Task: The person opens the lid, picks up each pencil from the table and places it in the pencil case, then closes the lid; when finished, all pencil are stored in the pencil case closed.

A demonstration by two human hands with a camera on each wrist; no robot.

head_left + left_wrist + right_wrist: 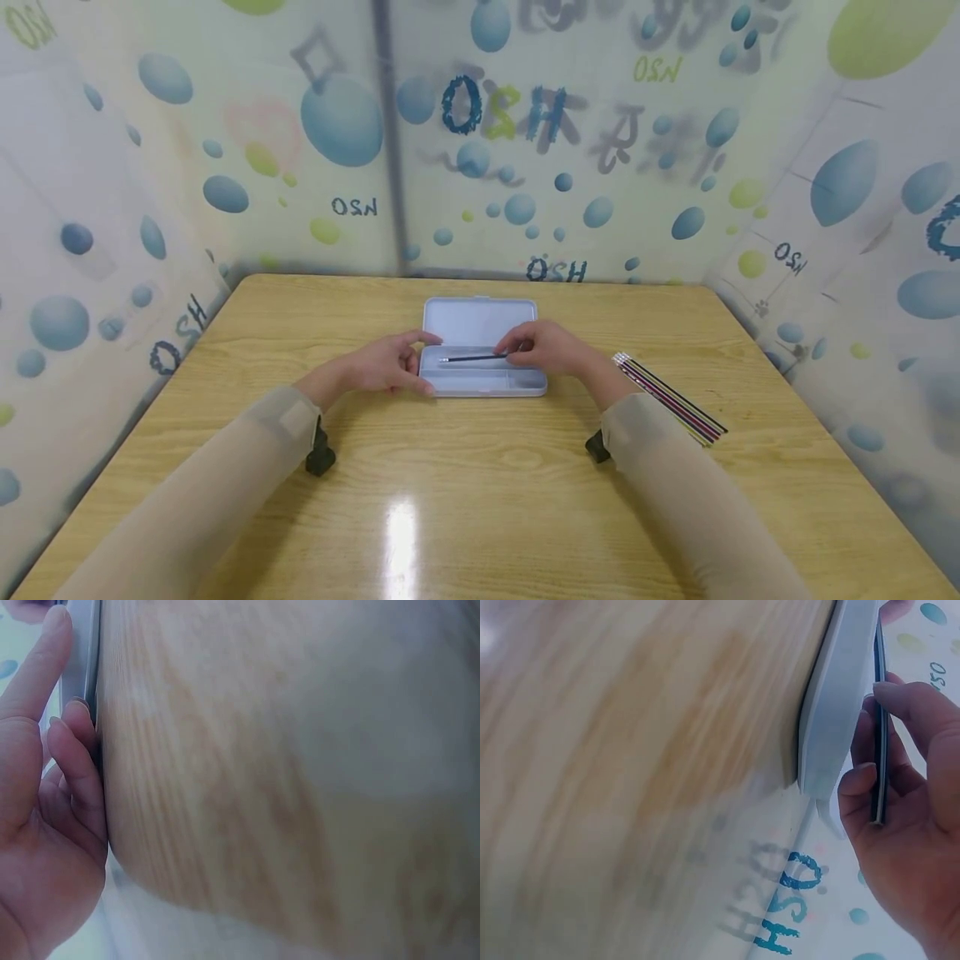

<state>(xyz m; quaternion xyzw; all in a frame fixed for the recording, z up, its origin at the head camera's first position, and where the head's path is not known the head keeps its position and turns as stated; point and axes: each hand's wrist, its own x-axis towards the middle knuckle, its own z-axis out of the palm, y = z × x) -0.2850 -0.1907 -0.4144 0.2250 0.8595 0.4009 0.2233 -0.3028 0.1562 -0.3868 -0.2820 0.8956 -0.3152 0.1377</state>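
Observation:
A pale blue-grey pencil case [468, 383] lies on the table with its lid [480, 321] folded back. My left hand [382, 364] holds the case's left end, thumb by the front corner and index finger near the hinge side; the other fingers are bent against its side. My right hand [543, 346] pinches a dark pencil [476, 358] over the rear long compartment. In the head view the pencil's pale end points left. Seen from the right wrist, the pencil [880, 742] runs between thumb and fingers, its other end at the palm.
Several striped pencils [671, 400] in dark, red and yellow lie in a slanted bundle right of the case, partly near the right sleeve [675, 483]. The wooden table [480, 500] meets patterned curtains [480, 208] at the back and sides. The case's front has a small divider [507, 381].

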